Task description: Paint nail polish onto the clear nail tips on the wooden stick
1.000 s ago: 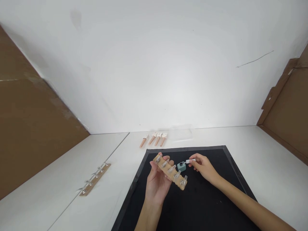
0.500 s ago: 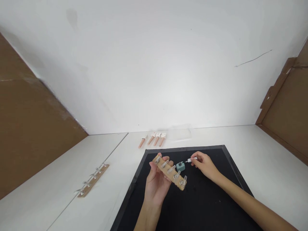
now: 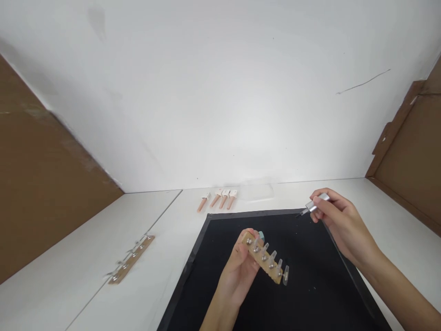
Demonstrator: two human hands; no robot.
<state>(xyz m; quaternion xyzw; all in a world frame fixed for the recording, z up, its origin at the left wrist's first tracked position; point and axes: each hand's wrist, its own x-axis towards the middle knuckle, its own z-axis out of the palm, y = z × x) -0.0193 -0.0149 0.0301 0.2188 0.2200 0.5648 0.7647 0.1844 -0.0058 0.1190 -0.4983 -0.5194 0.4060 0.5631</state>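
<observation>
Head view: wooden strip (image 3: 261, 260) in the left hand (image 3: 237, 275), brush (image 3: 312, 206) in the right hand (image 3: 341, 223)

I am looking down at two bare hands, well apart, over a black mat (image 3: 310, 262) on a white table (image 3: 165, 276). The left hand is clamped on the wooden strip, thumb along its near edge, fingers curled behind. The strip is held above the mat, sloping from upper left to lower right, with five clear tips (image 3: 272, 256) standing off its face in a row. The right hand pinches the brush by its silver handle; its dark end points down and left, toward the strip but well apart from it. A teal bottle (image 3: 261, 236) is mostly hidden behind the strip's upper end; I cannot tell whether it touches the fingers.

On the table to the left lies a second strip (image 3: 132, 260); beyond the mat are four pink-and-white bottles (image 3: 223, 200), near a clear tray (image 3: 257, 192).

To handle this well, I would keep the left grip on the wood alone, clear of the tips, and hold that hand quiet. The tips look close-set, so I would move the brush lightly, one tip at a time, without sideways swings. I would also mind the teal bottle, which a dipping left hand could knock. Whether the brush is wet, I cannot tell.
</observation>
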